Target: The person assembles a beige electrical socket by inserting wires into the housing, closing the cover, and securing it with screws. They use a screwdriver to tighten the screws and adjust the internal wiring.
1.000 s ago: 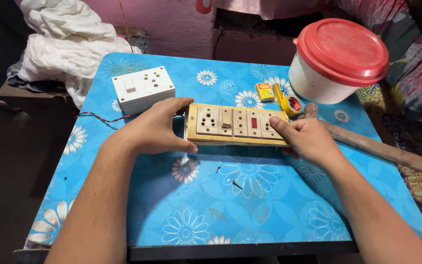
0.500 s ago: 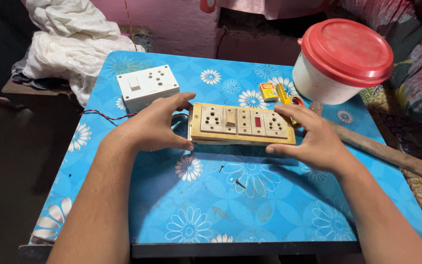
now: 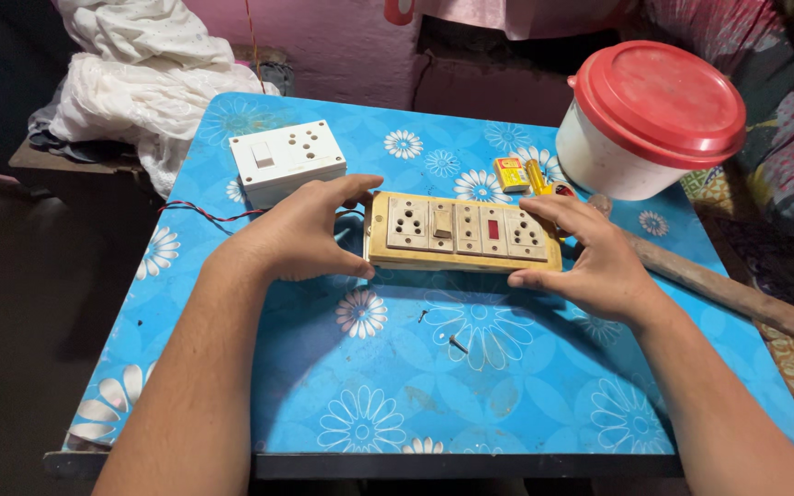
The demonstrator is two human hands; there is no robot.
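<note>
Switchboard: wooden switchboard [image 3: 463, 231] lies flat at centre frame on the blue flowered surface [image 3: 470, 395].
Left hand [image 3: 300, 230]: curled loosely around its left end, thumb underneath.
Right hand [image 3: 599, 262]: fingers spread, cupping its right end.
Doing it well: even pressure at both ends seems wise; loose screws [image 3: 457, 344] lie below.
Beyond: white socket box [image 3: 289, 161], upper left; red-lidded tub [image 3: 650, 119], upper right.

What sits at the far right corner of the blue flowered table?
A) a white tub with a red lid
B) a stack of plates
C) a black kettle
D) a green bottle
A: a white tub with a red lid stands at the far right of the table, beyond the wooden switchboard held between the left hand and right hand.
</note>
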